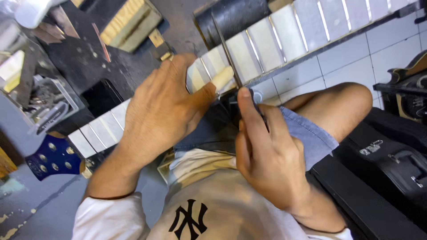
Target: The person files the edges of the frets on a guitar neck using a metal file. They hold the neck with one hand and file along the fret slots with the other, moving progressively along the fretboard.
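A guitar neck (267, 42) with pale taped frets lies across my lap, its blue headstock (51, 158) at the lower left. My left hand (162, 106) clamps over the neck near its middle, thumb pressed on the fretboard edge. My right hand (262, 151) grips a small dark-handled tool (247, 95), index finger stretched along it, its tip at the neck's near edge beside my left thumb. A thin metal blade or rule (227, 51) stands across the fretboard just above that spot.
A black workbench (89, 58) at the upper left carries wood blocks (129, 22) and a tray of small tools (49, 104). Black instrument cases (387, 164) lie on the right on a white tiled floor (356, 66). Another guitar body (411, 82) shows at the right edge.
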